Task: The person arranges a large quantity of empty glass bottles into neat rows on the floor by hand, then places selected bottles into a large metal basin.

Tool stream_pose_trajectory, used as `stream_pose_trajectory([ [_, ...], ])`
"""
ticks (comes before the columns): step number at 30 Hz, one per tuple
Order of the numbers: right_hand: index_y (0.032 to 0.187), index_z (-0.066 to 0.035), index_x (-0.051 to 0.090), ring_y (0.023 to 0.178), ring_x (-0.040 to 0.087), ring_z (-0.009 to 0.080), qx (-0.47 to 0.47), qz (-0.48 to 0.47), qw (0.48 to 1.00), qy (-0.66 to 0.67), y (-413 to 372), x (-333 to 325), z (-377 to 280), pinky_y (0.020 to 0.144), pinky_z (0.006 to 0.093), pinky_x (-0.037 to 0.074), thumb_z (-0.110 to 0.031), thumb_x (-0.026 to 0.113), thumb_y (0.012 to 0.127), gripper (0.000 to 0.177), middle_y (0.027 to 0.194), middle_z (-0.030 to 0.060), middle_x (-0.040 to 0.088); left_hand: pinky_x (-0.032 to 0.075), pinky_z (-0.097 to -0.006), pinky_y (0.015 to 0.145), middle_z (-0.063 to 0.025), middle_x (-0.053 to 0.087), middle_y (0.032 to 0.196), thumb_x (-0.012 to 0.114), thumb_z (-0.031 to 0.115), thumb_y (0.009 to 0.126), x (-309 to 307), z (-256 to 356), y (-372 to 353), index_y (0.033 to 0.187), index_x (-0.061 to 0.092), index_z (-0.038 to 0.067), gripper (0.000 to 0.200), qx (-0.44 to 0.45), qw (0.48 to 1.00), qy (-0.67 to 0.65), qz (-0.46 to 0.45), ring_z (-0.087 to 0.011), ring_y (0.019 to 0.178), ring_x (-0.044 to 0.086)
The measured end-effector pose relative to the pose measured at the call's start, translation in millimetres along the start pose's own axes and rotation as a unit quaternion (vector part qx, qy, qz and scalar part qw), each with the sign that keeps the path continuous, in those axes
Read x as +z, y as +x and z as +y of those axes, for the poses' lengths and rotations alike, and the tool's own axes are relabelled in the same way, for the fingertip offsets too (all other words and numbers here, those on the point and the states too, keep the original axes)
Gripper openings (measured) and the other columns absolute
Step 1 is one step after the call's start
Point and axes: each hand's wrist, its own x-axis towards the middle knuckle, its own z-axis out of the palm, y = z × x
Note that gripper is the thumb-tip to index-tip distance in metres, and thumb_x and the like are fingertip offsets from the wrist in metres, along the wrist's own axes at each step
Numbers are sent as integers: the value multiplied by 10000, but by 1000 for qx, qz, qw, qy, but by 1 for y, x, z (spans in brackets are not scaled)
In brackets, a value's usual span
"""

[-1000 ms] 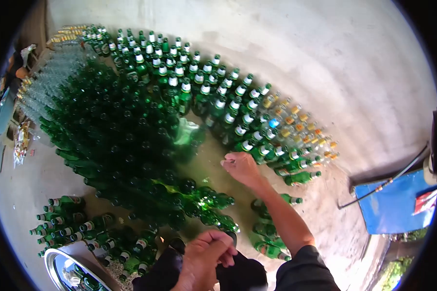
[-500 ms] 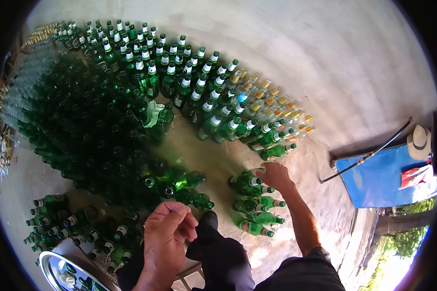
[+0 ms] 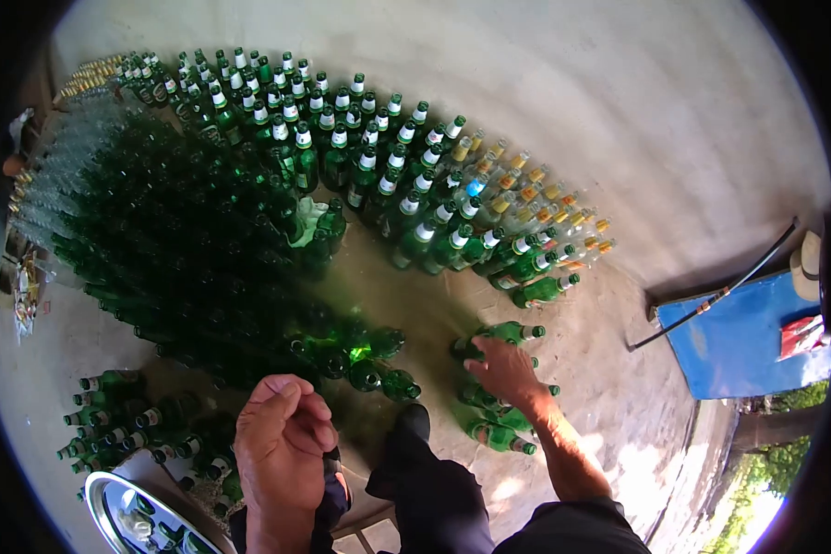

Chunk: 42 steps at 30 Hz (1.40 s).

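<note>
My right hand [image 3: 506,371] is over a small group of green glass bottles lying on the floor. Its thumb and fingers close around a green glass bottle [image 3: 462,348], which the hand partly hides. Just beyond the fingers lies another green bottle [image 3: 511,331], its neck pointing right. On the near side of the hand are more bottles, including one with a pale neck band [image 3: 500,437]. My left hand [image 3: 282,420] is raised in front of me, fingers curled against the thumb. Whatever it pinches, if anything, is too small to make out.
A dense mass of green bottles [image 3: 175,249] covers the left floor. Standing bottles with white neck labels [image 3: 369,159] and clear ones with yellow tops [image 3: 535,192] line the wall. Loose green bottles [image 3: 399,384] lie near my shoe [image 3: 414,423]. A round mirror [image 3: 99,503] is lower left.
My right hand has moved down and inward, off the farthest bottle of the group and onto the one beside it. My left hand has shifted left, still curled. The camera view has turned slightly.
</note>
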Motion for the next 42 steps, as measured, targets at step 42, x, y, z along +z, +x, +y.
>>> stream_pose_trajectory([
  [42, 1024, 20, 660, 770, 677, 392, -17, 141, 979, 147, 36, 37, -50, 725, 455, 541, -206, 735, 827, 309, 851, 226, 688, 527, -277, 542, -129, 666, 805, 582, 125, 989, -11, -5, -38, 998, 619, 10, 121, -90, 989, -29, -112, -181, 594, 618],
])
